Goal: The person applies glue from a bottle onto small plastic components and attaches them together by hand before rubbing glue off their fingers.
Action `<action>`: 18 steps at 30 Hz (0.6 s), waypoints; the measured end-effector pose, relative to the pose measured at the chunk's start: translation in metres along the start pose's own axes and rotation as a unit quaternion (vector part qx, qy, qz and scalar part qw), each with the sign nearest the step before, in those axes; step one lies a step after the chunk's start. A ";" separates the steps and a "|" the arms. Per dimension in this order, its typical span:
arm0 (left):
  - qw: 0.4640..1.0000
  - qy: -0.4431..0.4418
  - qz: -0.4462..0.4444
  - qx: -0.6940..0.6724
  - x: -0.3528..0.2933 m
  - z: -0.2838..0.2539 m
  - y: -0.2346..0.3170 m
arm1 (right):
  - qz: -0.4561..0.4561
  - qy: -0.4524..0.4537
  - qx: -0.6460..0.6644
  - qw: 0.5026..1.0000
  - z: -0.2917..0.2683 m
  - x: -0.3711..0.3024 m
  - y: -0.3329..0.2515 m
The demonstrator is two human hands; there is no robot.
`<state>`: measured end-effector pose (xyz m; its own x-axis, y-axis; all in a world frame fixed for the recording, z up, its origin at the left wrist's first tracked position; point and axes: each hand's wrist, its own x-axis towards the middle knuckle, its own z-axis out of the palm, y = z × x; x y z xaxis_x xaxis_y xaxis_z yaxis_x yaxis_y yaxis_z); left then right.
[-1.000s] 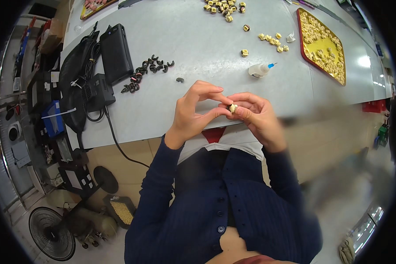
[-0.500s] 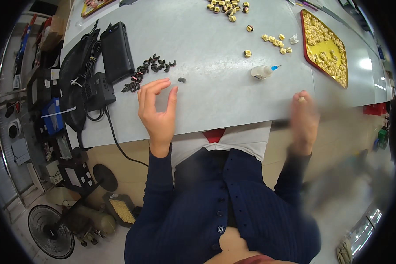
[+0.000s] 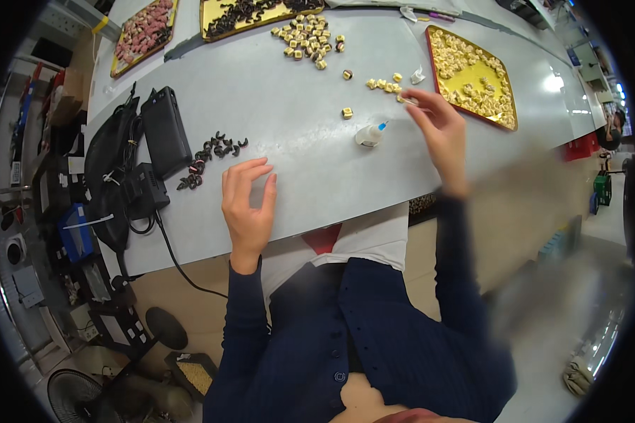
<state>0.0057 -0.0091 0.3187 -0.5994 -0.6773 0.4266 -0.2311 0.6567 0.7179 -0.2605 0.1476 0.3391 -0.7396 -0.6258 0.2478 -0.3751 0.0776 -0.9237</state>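
My left hand [image 3: 249, 210] hovers at the table's near edge, fingers curved and thumb apart, with nothing seen in it. Just beyond it lie several small black curved pieces [image 3: 222, 146], some with a pinkish stripe. My right hand [image 3: 441, 134] reaches forward, thumb and forefinger pinched on a small pale yellow piece [image 3: 400, 98], partly hidden by the fingertips. Close by sits a short row of similar yellow pieces [image 3: 382, 85]. A white dropper bottle [image 3: 367, 136] with a blue tip is left of this hand. One yellow-and-black cube [image 3: 347, 113] lies alone beyond the bottle.
A red-rimmed yellow tray [image 3: 481, 113] of yellow pieces is at the right. Many yellow-and-black cubes [image 3: 310, 39] lie farther back, near a tray of black pieces [image 3: 261, 15] and a tray of pink pieces [image 3: 145, 35]. A black box-shaped device [image 3: 166, 134] and cables stand left.
My right hand has moved forward and left from the table's near edge to the row of yellow pieces. My left hand keeps its curved shape. The whole view has shifted.
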 end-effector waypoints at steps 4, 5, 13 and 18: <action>1.000 0.003 0.003 0.004 -0.002 -0.001 0.002 | -0.097 -0.100 -0.014 0.990 0.037 0.041 0.001; 1.000 0.003 0.003 0.001 -0.001 -0.002 0.003 | -0.100 -0.102 -0.011 0.990 0.039 0.047 -0.001; 1.000 -0.002 0.012 0.001 -0.001 -0.003 0.000 | -0.242 -0.196 -0.209 0.927 0.038 0.064 -0.004; 1.000 -0.016 0.006 -0.010 0.000 -0.001 0.001 | -0.246 -0.257 -0.219 0.909 0.035 0.069 -0.008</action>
<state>0.0062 -0.0086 0.3203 -0.6261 -0.6586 0.4174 -0.2093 0.6577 0.7236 -0.2886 0.0769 0.3531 -0.1062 -0.9396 0.3254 -0.8590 -0.0781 -0.5059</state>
